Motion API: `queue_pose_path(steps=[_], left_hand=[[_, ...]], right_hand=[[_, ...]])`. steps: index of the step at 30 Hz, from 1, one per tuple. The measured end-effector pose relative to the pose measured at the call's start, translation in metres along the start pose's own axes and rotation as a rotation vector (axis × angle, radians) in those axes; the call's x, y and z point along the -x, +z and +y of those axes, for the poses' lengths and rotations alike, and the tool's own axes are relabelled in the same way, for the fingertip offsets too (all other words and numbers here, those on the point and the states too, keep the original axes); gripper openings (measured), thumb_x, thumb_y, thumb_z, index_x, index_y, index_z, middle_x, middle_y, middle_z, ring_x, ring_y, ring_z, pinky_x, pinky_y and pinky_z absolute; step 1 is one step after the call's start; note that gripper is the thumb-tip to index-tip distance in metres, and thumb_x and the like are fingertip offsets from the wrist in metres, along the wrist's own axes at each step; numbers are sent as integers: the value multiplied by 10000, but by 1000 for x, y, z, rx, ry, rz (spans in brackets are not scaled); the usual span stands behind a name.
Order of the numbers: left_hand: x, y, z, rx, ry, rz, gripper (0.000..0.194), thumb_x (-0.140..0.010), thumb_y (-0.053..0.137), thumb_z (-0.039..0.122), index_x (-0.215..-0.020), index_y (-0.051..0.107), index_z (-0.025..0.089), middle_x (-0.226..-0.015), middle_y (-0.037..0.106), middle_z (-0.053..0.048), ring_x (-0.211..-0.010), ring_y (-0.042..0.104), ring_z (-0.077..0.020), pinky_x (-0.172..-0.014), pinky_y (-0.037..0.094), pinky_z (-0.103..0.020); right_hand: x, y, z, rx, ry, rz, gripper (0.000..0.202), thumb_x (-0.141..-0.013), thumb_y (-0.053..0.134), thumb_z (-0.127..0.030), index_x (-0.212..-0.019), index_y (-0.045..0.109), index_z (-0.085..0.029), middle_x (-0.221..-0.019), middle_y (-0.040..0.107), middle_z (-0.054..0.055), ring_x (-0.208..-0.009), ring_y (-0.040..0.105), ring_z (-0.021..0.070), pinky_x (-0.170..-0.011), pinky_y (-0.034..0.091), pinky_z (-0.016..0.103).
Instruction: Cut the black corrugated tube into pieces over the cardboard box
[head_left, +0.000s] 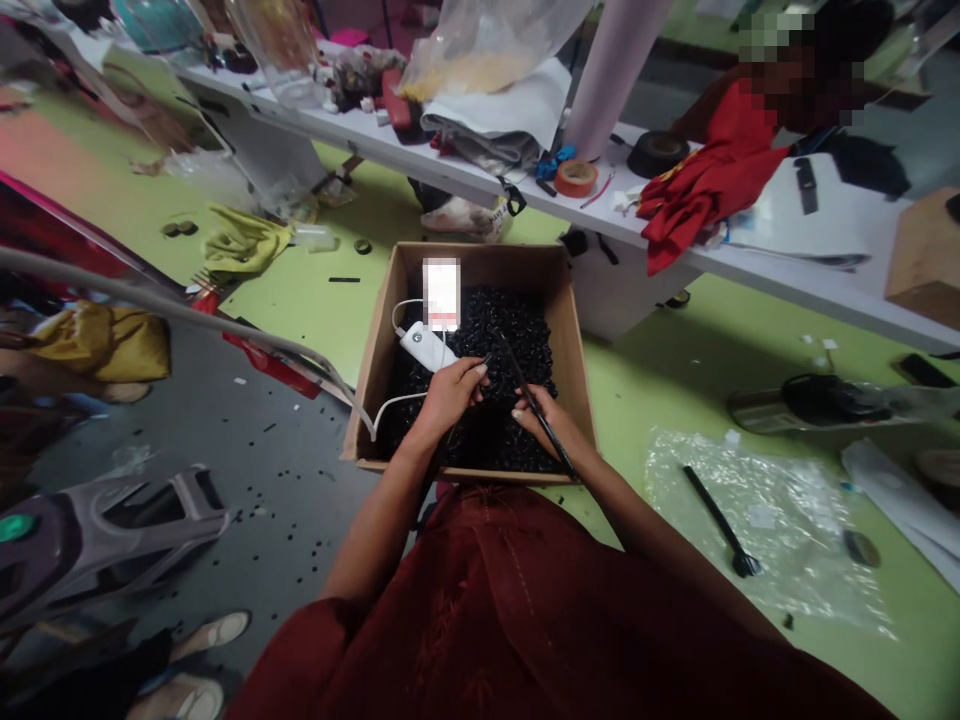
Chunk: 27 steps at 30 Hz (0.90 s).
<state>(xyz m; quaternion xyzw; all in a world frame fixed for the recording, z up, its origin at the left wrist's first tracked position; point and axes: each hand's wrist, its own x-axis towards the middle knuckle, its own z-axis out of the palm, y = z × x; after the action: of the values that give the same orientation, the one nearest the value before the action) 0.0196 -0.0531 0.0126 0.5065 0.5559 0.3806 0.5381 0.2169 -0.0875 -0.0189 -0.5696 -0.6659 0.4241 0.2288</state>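
A cardboard box [583, 400] stands in front of my body, filled with many small shiny black pieces [502, 310]. Over the pieces, my left hand [452, 395] is closed in a pinch on a small black piece [487, 358]. My right hand [541, 418] is closed around a thin black rod [541, 415], which slants across the box from its middle to its near right edge. Beside my left hand lie a white power bank [424, 345] and a bright phone-like screen [442, 300], with white cables between them.
Behind the box runs a white bench [615, 225] with orange tape [576, 178] and a red cloth [701, 180]; a person sits beyond. Clear plastic bags [772, 530], a black stick [716, 515] and a flask [772, 405] lie right. A grey stool [135, 530] stands left.
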Motion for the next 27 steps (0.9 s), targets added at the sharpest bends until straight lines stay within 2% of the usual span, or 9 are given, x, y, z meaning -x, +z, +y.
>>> queue_pose_path(steps=[9, 21, 27], left_hand=[[-5, 2, -4, 154, -29, 20, 276, -795, 585, 320, -975, 629, 115, -739, 621, -15, -520, 501, -64, -490, 411, -203], [-7, 3, -8, -25, -54, -45, 392, -805, 577, 354, -1105, 672, 121, -765, 664, -32, -526, 504, -70, -519, 422, -209], [-6, 4, -5, -46, -56, -65, 386, -820, 555, 354, -1096, 667, 109, -753, 649, -30, -523, 496, -71, -512, 420, -206]], right_hand=[[-2, 5, 4, 39, 13, -26, 498, -822, 564, -427, -1251, 457, -199, -1067, 633, 80, -884, 611, 186, -823, 463, 340], [-3, 3, -1, 100, 6, -73, 461, -839, 546, -435, -1230, 476, -200, -1075, 642, 84, -906, 616, 206, -804, 456, 338], [-5, 0, -4, 135, -2, -76, 356, -877, 477, -424, -1147, 527, -198, -1027, 658, 89, -908, 617, 228, -785, 450, 342]])
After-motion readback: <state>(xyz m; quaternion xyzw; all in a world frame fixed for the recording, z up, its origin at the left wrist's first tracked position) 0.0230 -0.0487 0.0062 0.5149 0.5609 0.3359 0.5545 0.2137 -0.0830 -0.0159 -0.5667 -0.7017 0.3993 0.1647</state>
